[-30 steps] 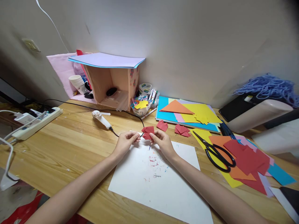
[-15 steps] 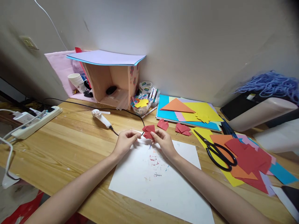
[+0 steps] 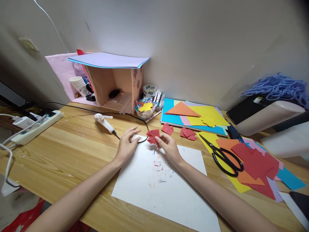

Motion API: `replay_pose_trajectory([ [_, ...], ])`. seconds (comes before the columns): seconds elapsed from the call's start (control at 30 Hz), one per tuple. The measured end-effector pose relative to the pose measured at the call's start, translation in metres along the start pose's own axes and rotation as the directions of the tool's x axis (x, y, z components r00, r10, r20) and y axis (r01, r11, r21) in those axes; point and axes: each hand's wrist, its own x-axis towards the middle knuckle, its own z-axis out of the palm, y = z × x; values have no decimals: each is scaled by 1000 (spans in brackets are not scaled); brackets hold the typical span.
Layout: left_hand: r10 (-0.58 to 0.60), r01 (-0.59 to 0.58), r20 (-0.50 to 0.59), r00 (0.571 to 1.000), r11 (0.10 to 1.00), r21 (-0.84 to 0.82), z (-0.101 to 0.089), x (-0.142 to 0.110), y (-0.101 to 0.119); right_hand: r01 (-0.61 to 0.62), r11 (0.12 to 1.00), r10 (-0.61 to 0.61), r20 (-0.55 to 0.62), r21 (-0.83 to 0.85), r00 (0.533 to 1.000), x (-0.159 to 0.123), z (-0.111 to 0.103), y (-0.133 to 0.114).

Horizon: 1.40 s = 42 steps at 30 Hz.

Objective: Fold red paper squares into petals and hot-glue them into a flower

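Note:
Between thumb and fingers, my right hand (image 3: 169, 146) pinches a folded red paper piece (image 3: 152, 136) above the top of a white sheet (image 3: 166, 190) marked with coloured smudges. My left hand (image 3: 127, 143) is to the left of it, fingers apart and holding nothing, over the sheet's upper left corner. Just behind the held piece lies a small folded red paper (image 3: 167, 129). Another folded red paper (image 3: 188, 133) rests farther right. A white glue gun (image 3: 104, 123) lies left of my left hand, its black cord looping close to the fingers.
Black-handled scissors (image 3: 225, 159) lie on coloured paper scraps (image 3: 256, 161) at right. Behind are stacked coloured sheets (image 3: 173, 112), a tub of scraps (image 3: 145, 112) and an open cardboard box (image 3: 137, 85). A power strip (image 3: 38, 127) sits at left.
My left hand has opened its fingers and drawn slightly left, away from the red paper. My right hand still holds the folded piece in nearly the same place.

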Motion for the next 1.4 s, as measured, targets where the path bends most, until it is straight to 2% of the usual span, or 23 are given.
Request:
replay_pose_trajectory([
  [0.1,38,-41,34,999,997,72,0,-2,7,10,1000,-9,11,-14,1000,0,-1,1],
  [0.23,-43,45,190,981,999,-6,8,-12,13,7,1000,-6,69,-22,998,-1,0,3],
  [0.4,-116,124,172,978,992,-34,15,-21,8,-19,998,31,186,-65,982,-4,3,1],
  [0.57,-125,142,188,974,986,-81,13,-19,8,24,993,-13,94,-113,996,-3,2,4],
  [0.63,-139,161,198,970,982,-96,12,-18,11,101,977,-100,18,-190,995,-3,0,3],
  [0.7,-168,201,215,962,969,-144,12,-18,15,250,911,-280,-45,-329,959,-4,-2,1],
  [0.73,-189,237,241,952,954,-185,12,-18,17,336,846,-389,-49,-414,920,-5,-4,-1],
  [0.77,-214,285,286,934,929,-235,12,-18,19,414,763,-488,-23,-497,872,-6,-5,-2],
  [0.83,-264,403,396,880,855,-327,11,-19,22,534,577,-614,103,-618,783,-7,-7,-5],
  [0.9,-304,491,459,835,789,-370,11,-19,23,612,424,-645,251,-668,721,-8,-7,-5],
  [0.93,-322,512,463,825,774,-373,11,-19,22,639,367,-639,315,-676,701,-9,-6,-4],
  [1.03,-346,510,426,836,776,-371,10,-18,17,683,281,-587,442,-675,678,-11,-4,-1],
  [1.1,-349,497,391,852,775,-391,9,-16,15,697,276,-552,485,-662,679,-9,-4,-1],
  [1.17,-360,488,349,865,762,-426,8,-13,14,662,324,-553,433,-676,712,-5,-8,-2],
  [1.23,-385,502,330,862,741,-447,6,-10,15,536,409,-567,256,-738,783,4,-15,-4],
  [1.3,-404,519,332,852,728,-448,5,-8,15,345,465,-548,41,-815,836,15,-27,-5],
  [1.33,-405,523,338,850,730,-440,4,-8,15,276,460,-528,-10,-844,849,20,-33,-5],
  [1.4,-388,509,341,856,748,-426,4,-9,14,203,435,-470,-29,-877,882,29,-44,-3],
])
